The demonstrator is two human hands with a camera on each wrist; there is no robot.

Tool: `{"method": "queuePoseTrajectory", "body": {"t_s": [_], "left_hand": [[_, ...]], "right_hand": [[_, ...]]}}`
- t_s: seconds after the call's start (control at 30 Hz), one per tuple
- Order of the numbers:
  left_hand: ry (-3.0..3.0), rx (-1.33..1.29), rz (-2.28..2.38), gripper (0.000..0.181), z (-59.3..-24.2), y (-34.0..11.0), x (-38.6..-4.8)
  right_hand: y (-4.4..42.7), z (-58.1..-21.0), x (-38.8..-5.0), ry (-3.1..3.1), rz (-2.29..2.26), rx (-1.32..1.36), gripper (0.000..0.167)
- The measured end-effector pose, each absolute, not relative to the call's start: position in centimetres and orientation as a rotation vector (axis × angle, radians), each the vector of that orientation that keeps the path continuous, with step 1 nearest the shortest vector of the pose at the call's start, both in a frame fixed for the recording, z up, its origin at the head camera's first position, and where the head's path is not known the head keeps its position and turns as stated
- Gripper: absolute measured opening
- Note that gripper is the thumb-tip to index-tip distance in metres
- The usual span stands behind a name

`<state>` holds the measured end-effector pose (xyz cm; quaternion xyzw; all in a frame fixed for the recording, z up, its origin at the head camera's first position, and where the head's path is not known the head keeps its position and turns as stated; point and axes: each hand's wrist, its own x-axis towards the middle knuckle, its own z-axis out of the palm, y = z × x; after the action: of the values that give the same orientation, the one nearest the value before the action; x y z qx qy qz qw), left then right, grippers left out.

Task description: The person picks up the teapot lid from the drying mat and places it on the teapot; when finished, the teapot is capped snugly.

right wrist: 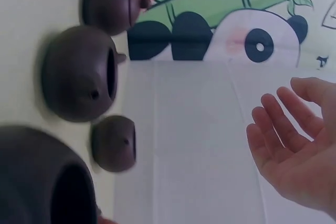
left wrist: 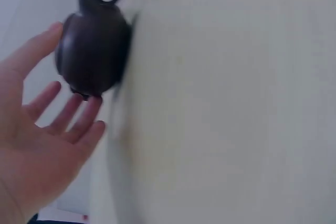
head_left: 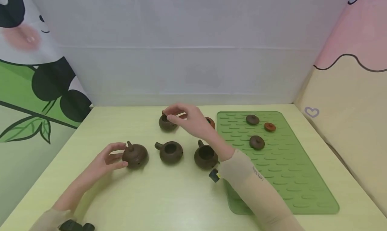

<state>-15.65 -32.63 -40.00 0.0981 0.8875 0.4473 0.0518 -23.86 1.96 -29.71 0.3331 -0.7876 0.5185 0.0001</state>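
Note:
A lidded dark brown teapot (head_left: pixel 135 156) stands at the left of the group. My left hand (head_left: pixel 101 163) is beside it, thumb and fingers spread, fingertips at its side; the left wrist view shows fingertips at the pot's body (left wrist: pixel 92 51). My right hand (head_left: pixel 193 120) hovers over the back teapot (head_left: pixel 167 124) and partly covers it. In the right wrist view the right hand (right wrist: pixel 296 150) has loosely bent fingers with nothing between them. Lidless teapots stand at the middle (head_left: pixel 171 153) and right of it (head_left: pixel 205 156).
On the right lies a green mat (head_left: pixel 290 163) with two dark lids (head_left: pixel 252 119) (head_left: pixel 257 142) and a reddish lid (head_left: pixel 270 126). A reddish pot (head_left: pixel 211 122) is partly hidden behind my right wrist. A pale wall (head_left: pixel 193 69) stands behind the table.

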Motion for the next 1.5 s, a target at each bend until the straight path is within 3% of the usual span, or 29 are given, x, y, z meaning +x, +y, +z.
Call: {"method": "queuePoseTrajectory", "body": {"t_s": [0.37, 0.63, 1.1, 1.5], "left_hand": [[2.969, 0.185, 1.563, 0.063, -37.5, -27.6, -13.1], [2.9, 0.209, 1.549, 0.066, -38.0, -22.6, -12.3], [3.15, 0.359, 1.384, 0.063, -37.8, -20.8, -11.7], [2.641, 0.209, 1.737, 0.072, -38.6, -17.9, -12.5]], "right_hand": [[10.4, -28.4, -21.9, -2.398, 1.598, 0.89, 0.023], [15.0, -30.6, -20.0, -2.361, 1.503, 0.803, 0.019], [19.8, -34.5, -16.9, -2.466, 1.481, 0.781, 0.019], [22.4, -36.1, -15.4, -2.454, 1.23, 0.885, 0.024]]}}
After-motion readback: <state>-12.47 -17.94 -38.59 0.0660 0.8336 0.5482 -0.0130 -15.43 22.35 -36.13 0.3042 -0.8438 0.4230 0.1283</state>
